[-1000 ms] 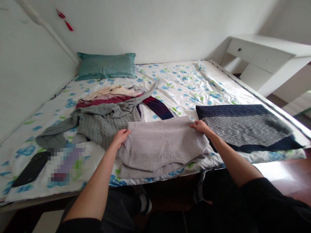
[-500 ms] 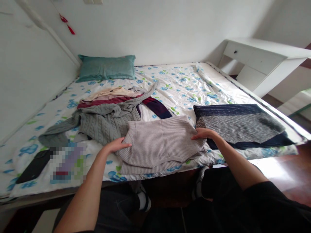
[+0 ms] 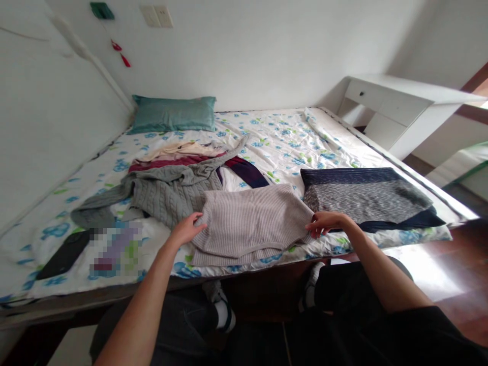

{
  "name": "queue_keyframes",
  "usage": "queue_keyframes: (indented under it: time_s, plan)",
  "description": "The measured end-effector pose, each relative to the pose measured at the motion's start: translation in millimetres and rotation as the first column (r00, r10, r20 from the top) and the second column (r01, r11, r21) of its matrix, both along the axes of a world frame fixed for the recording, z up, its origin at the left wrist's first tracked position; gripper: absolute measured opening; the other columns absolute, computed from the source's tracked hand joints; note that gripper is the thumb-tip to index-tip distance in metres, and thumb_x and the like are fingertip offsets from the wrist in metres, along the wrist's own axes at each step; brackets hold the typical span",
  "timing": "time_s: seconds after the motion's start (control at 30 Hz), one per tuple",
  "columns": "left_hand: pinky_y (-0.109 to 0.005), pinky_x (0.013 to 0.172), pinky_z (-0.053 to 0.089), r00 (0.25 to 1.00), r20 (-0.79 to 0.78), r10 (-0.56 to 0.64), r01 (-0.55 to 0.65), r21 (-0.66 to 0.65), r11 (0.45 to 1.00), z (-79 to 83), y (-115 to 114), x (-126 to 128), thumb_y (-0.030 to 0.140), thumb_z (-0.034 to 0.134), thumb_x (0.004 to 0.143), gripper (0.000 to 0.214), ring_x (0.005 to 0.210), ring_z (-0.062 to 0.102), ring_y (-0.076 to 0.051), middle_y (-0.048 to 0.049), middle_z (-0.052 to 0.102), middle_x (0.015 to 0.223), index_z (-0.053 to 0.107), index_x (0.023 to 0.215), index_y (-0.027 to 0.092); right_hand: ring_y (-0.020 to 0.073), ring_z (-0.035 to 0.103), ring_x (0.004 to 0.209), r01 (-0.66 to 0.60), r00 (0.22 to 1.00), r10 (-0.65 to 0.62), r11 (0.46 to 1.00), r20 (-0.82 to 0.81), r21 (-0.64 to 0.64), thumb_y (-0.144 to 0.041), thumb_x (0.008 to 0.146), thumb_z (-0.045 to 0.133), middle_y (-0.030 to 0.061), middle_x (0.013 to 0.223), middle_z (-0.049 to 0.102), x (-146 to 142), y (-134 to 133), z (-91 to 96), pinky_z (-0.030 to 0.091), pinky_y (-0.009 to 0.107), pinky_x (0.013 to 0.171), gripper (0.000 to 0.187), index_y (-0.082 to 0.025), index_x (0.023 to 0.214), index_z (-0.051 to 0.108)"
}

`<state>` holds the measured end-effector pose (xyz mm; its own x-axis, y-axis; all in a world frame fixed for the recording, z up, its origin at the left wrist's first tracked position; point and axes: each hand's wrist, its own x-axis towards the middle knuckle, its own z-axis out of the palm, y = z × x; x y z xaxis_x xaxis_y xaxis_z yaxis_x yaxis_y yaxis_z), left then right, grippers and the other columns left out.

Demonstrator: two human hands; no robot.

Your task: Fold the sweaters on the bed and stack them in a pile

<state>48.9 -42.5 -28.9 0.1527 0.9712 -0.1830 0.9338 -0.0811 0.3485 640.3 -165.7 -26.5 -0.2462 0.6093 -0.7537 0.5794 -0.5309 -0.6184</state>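
A folded beige ribbed sweater lies at the near edge of the bed. My left hand rests at the sweater's left edge, fingers curled around the fabric. My right hand pinches the sweater's right edge. Right of it sits a stack of folded clothes, a speckled grey garment on a navy one. To the left of the sweater is a loose pile with a grey cable-knit sweater on top of maroon and cream pieces.
A teal pillow lies at the head of the bed by the wall. A black phone lies on the sheet at near left. A white desk stands to the right of the bed. My legs are below the bed edge.
Both hands have slid from the sweater's far corners down toward its near side edges. The camera has tilted up a little, showing more of the wall.
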Motion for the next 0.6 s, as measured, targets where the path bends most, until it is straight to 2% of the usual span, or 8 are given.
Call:
queue_keyframes:
  time_s: [0.07,0.17,0.27,0.37,0.47,0.53,0.6]
  plan:
    - [-0.045,0.124,0.052,0.999,-0.028,-0.04,0.041,0.029,0.999,-2.8,-8,6,0.055,0.068,0.091,0.076,0.147,0.068,-0.038,-0.0221,0.071,0.158,0.066,0.155,0.016,0.015,0.07,0.072,-0.135,0.99,0.134,0.991,0.036,-0.001,-0.071,0.072,0.097,0.0096,0.086,0.079,-6,-10,-0.3,0.051,0.02,0.06,0.062,-0.014,0.081,0.074]
    - [-0.044,0.128,0.048,0.994,-0.067,-0.086,0.088,0.03,0.996,-4.0,-13,13,0.055,0.071,0.09,0.076,0.152,0.064,-0.038,-0.0215,0.068,0.161,0.066,0.156,0.017,0.0124,0.059,0.062,-0.248,0.957,0.235,0.967,0.172,0.055,-0.071,0.07,0.096,0.0013,0.069,0.067,-17,-17,-6.9,0.045,0.022,0.056,0.062,-0.015,0.078,0.072]
    - [-0.044,0.126,0.05,0.989,-0.08,-0.121,0.123,0.018,0.992,0.1,-10,19,0.055,0.068,0.092,0.069,0.146,0.068,-0.038,-0.0202,0.072,0.154,0.071,0.15,0.019,0.0107,0.053,0.06,-0.303,0.946,0.289,0.95,0.148,0.08,-0.067,0.072,0.096,-0.0023,0.067,0.063,-26,-17,-12.9,0.042,0.022,0.055,0.058,-0.014,0.09,0.079]
    - [-0.043,0.123,0.052,0.987,-0.068,-0.143,0.144,0.008,0.99,7.6,-7,24,0.054,0.068,0.092,0.06,0.139,0.072,-0.038,-0.0186,0.076,0.147,0.077,0.142,0.021,0.0124,0.06,0.068,-0.286,0.958,0.284,0.931,0.042,0.227,-0.057,0.078,0.093,0.0,0.081,0.074,-33,-15,-11.6,0.049,0.022,0.063,0.052,-0.015,0.108,0.085]
    - [-0.043,0.121,0.054,0.991,-0.066,-0.119,0.119,-0.006,0.993,13.5,-4,27,0.055,0.069,0.092,0.057,0.135,0.074,-0.039,-0.0178,0.078,0.144,0.079,0.137,0.023,0.0187,0.072,0.091,-0.236,0.967,0.256,0.876,0.01,0.422,-0.044,0.086,0.088,0.0046,0.105,0.084,-43,-11,-6.4,0.058,0.026,0.086,0.038,-0.018,0.114,0.088]
    - [-0.044,0.121,0.053,0.995,-0.064,-0.08,0.079,-0.019,0.997,14.3,-1,27,0.054,0.07,0.092,0.058,0.138,0.073,-0.04,-0.0173,0.078,0.146,0.078,0.14,0.023,0.0212,0.075,0.097,-0.26,0.963,0.263,0.849,0.058,0.459,-0.034,0.087,0.088,0.0052,0.109,0.086,-53,-10,-3.7,0.059,0.028,0.094,0.03,-0.019,0.113,0.091]
    - [-0.045,0.121,0.053,0.999,-0.045,-0.029,0.028,-0.031,0.999,12.6,3,27,0.052,0.073,0.09,0.061,0.142,0.071,-0.041,-0.0167,0.077,0.15,0.076,0.144,0.024,0.0206,0.075,0.095,-0.341,0.934,0.353,0.842,0.05,0.419,-0.027,0.087,0.086,0.0043,0.108,0.087,-64,-9,-2.0,0.058,0.027,0.093,0.029,-0.019,0.114,0.093]
